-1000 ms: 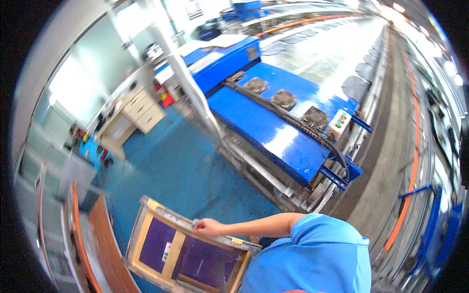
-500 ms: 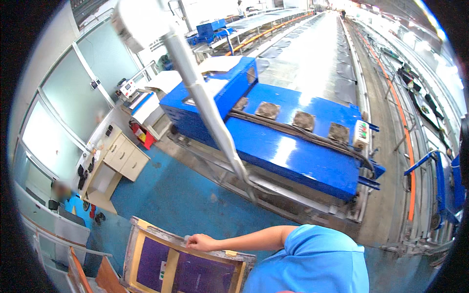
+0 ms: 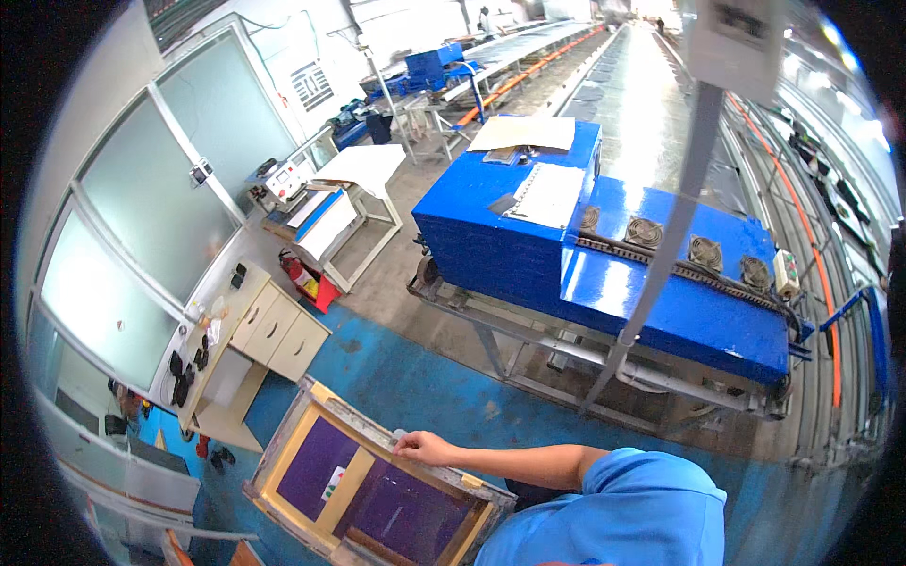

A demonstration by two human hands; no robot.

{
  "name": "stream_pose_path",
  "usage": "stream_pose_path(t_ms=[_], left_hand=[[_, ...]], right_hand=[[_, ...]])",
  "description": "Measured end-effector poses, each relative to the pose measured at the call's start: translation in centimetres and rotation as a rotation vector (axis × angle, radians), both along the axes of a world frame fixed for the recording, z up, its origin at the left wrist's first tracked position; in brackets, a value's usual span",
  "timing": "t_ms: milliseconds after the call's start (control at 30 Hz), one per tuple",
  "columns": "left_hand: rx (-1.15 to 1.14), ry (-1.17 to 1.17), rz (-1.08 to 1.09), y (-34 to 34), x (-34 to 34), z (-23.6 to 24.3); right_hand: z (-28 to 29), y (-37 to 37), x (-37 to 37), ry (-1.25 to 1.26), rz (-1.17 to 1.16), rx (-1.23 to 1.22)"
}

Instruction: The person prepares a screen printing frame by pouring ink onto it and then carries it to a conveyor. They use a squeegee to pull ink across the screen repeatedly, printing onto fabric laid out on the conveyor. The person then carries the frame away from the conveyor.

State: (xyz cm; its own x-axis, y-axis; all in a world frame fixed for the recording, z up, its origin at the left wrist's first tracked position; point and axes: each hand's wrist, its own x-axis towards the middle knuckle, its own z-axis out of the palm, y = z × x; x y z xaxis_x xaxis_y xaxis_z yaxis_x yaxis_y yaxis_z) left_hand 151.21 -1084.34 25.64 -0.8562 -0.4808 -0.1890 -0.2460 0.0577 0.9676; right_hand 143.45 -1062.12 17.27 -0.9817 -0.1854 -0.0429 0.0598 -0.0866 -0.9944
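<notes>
My right hand (image 3: pixel 425 447) is closed over the far rim of a screen-printing frame (image 3: pixel 351 469). The forearm crosses in from the right, below a blue sleeve (image 3: pixel 651 495). Two dark purple panels fill the frame, split by a yellowish strip, and its rim is worn and stained. A small white label with green and red marks sits on the left panel. Some small greyish piece (image 3: pixel 399 435) shows at my fingertips; its kind is unclear. The frame tilts in front of my body, its lower part cut off by the picture edge. My left hand is out of sight.
Ahead stands a blue machine (image 3: pixel 500 236) on a metal base, with a grey post (image 3: pixel 651 283) before it. A long printing table (image 3: pixel 628 113) runs behind. Left are a drawer desk (image 3: pixel 274 325), a white table (image 3: pixel 363 170) and glass partitions (image 3: pixel 142 170). Blue floor (image 3: pixel 425 396) lies between.
My view has swung to the left, so the machine and post sit farther right. The frame shows more fully and appears turned. My right hand keeps its hold on the rim.
</notes>
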Motion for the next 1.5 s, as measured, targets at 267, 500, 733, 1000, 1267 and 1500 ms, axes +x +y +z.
stream_pose_path(t_ms=[267, 500, 733, 1000, 1267, 1500], left_hand=[[0.020, -0.020, -0.054, -1.2, -18.8, -2.9], [0.033, -0.022, -0.043, -2.6, -31.7, -2.9], [0.103, -0.024, -0.092, -2.5, -44.0, -5.6], [-0.065, 0.020, -0.254, -6.4, -63.1, -6.7], [-0.054, -0.061, -0.638, 0.6, -83.0, -9.3], [0.019, -0.172, -0.869, 15.0, -96.1, -11.8]], right_hand=[[-1.6, 3.3, -19.3, -0.093, -0.257, 0.193], [-1.2, 4.5, -35.1, -0.117, -0.238, 0.033], [-3.2, 9.7, -46.0, -0.134, -0.369, 0.040], [-4.4, 11.7, -58.1, -0.076, -0.577, -0.204], [-7.0, 18.3, -62.7, -0.146, -0.918, -0.213], [-11.7, 26.4, -66.1, -0.203, -1.237, -0.175]])
